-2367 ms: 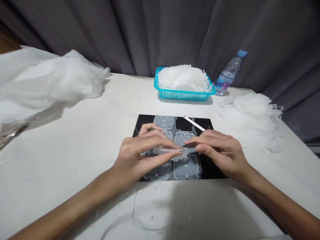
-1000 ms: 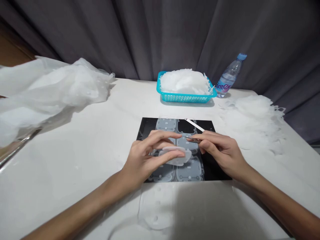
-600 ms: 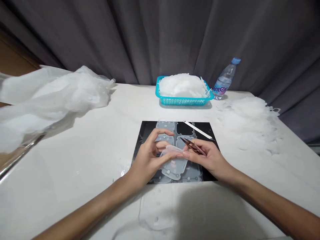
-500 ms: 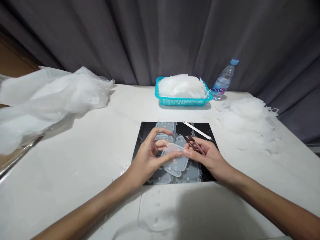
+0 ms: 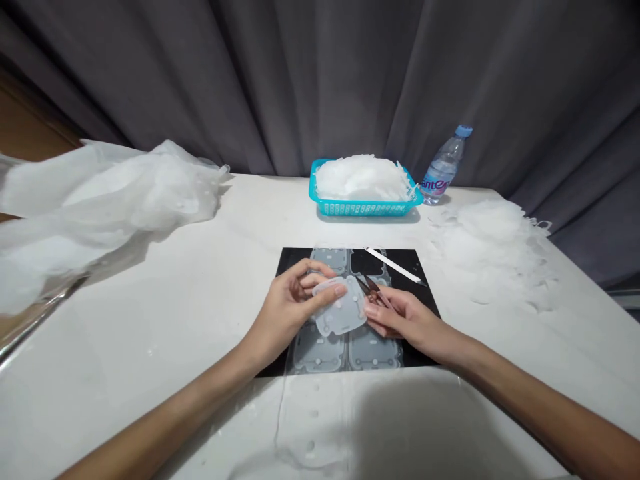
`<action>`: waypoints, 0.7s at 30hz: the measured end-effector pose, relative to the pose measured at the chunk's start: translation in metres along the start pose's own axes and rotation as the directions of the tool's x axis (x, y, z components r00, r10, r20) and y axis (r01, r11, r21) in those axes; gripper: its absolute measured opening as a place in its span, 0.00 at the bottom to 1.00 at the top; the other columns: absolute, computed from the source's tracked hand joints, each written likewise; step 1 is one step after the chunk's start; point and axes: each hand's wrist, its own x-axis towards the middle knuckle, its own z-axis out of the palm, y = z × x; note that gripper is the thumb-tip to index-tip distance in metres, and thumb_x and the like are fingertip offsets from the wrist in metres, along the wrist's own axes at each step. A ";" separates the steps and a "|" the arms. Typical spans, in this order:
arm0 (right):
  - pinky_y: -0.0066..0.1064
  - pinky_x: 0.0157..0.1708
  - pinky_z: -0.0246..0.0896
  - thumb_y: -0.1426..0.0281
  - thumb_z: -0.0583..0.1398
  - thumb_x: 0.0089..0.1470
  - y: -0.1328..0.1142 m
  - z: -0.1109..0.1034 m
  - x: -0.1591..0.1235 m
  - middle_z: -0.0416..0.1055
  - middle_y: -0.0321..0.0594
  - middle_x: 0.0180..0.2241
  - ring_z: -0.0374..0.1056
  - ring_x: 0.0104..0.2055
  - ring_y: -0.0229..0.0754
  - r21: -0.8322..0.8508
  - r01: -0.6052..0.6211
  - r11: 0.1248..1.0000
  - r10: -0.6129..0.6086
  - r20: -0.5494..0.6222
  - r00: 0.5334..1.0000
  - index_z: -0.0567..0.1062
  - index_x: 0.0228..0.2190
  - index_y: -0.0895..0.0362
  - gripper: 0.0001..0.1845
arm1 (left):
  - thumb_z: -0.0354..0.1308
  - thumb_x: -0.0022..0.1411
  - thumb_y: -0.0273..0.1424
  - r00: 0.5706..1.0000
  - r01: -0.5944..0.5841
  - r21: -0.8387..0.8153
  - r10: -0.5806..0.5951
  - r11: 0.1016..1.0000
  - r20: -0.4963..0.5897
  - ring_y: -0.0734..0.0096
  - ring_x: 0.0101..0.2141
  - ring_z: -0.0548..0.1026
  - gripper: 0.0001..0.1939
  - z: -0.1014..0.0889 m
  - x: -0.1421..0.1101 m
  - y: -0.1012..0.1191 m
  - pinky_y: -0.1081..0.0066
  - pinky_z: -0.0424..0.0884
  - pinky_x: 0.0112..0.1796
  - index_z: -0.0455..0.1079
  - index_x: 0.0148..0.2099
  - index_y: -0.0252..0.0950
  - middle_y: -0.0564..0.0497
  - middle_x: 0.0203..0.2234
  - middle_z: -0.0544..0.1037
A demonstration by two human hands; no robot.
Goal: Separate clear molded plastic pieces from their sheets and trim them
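Between the thumb and fingers of my left hand [image 5: 295, 300] is a translucent, flat plastic piece [image 5: 341, 313] with rounded, notched edges and small holes. My right hand [image 5: 407, 317] is closed around small dark thread snips [image 5: 374, 292], whose blades point up and left beside the piece's right edge. Whether the blades touch the piece I cannot tell. Beneath both hands lies a black mat [image 5: 417, 347], with a clear sheet of similar greyish shapes [image 5: 320, 353] spread over it. Part of that sheet is hidden by my hands and the held piece.
A blue basket [image 5: 367, 209] heaped with white translucent pieces stands at the back, beside a water bottle [image 5: 444, 170]. More pieces form a loose pile [image 5: 493, 240] on the right. A white stick [image 5: 395, 265] lies on the mat. Plastic bags [image 5: 150, 187] cover the left side.
The plastic piece has turned in my left hand and shows flatter, a little higher and to the left. My right fingertips have come away from its top, and the snips sit beside its edge.
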 end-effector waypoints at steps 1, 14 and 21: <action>0.28 0.25 0.41 0.51 0.63 0.66 0.000 0.000 0.000 0.57 0.28 0.25 0.47 0.25 0.32 0.004 -0.004 1.000 0.004 -0.013 1.000 0.67 0.32 0.56 0.23 | 0.74 0.61 0.35 1.000 0.010 0.006 -0.010 1.000 0.005 0.76 0.26 0.79 0.17 -0.001 0.000 -0.002 0.80 0.77 0.26 0.70 0.44 0.36 0.57 0.26 0.79; 0.25 0.21 0.35 0.55 0.67 0.63 0.012 -0.004 0.004 0.60 0.25 0.25 0.44 0.22 0.29 0.142 0.006 0.990 0.014 -0.140 0.990 0.64 0.33 0.54 0.22 | 0.77 0.57 0.33 0.990 0.048 0.031 -0.052 0.998 0.129 0.72 0.36 0.81 0.28 -0.003 0.005 -0.010 0.73 0.78 0.39 0.66 0.53 0.38 0.52 0.38 0.82; 0.25 0.21 0.37 0.45 0.63 0.63 0.006 -0.008 0.007 0.62 0.27 0.25 0.44 0.21 0.29 0.032 0.032 0.999 -0.024 -0.215 0.976 0.65 0.33 0.54 0.26 | 0.75 0.60 0.34 0.991 0.033 0.107 -0.046 0.994 0.123 0.79 0.27 0.71 0.19 -0.006 0.007 -0.009 0.76 0.65 0.30 0.71 0.48 0.36 0.57 0.29 0.78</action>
